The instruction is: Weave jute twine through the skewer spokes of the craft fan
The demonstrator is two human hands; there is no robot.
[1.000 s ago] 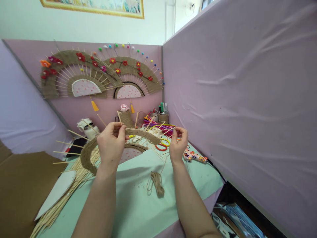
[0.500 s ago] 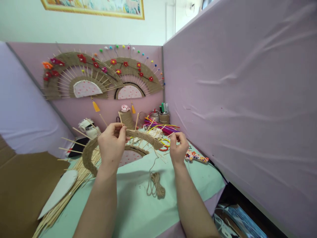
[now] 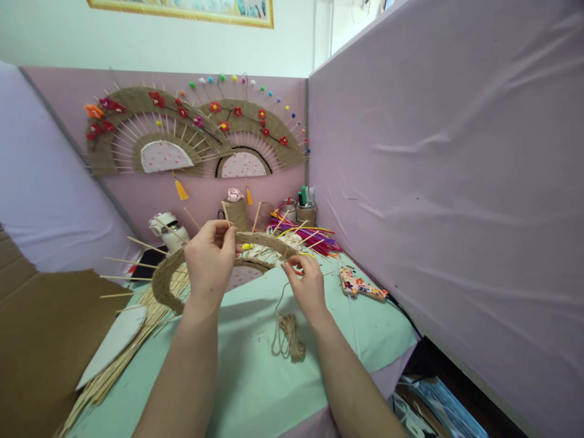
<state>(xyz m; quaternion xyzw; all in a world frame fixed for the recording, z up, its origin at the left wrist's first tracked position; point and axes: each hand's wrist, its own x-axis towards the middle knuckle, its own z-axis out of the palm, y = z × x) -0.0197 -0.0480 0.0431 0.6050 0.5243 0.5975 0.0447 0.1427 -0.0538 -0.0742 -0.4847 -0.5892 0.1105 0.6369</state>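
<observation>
My left hand (image 3: 210, 258) is closed around the twine-wrapped band of a curved fan frame (image 3: 166, 280), with thin pale sticks fanning out from it. At the band's right end my right hand (image 3: 309, 289) has its thumb and fingers pinched together, touching the band. A strand of twine runs from those fingertips down to a loose skein of twine (image 3: 289, 340) on the table. The exact pinch point is partly hidden by the fingers. Behind the frame lies a half-round piece of pink-dotted fabric (image 3: 244, 277) with a brown rim.
Bundled pale sticks (image 3: 123, 359) and a white oval piece (image 3: 114, 344) lie left, beside cardboard (image 3: 36, 340). A flower-patterned glue gun (image 3: 362, 285) with a cord rests right. Behind are pipe cleaners (image 3: 314, 234), pen tins (image 3: 305, 213) and a twine spool (image 3: 236, 216). Finished fans (image 3: 255, 125) hang on the partition.
My right hand has moved left and slightly down, from the stick tips to the right end of the band. My left hand keeps its hold on the frame. The view has shifted slightly.
</observation>
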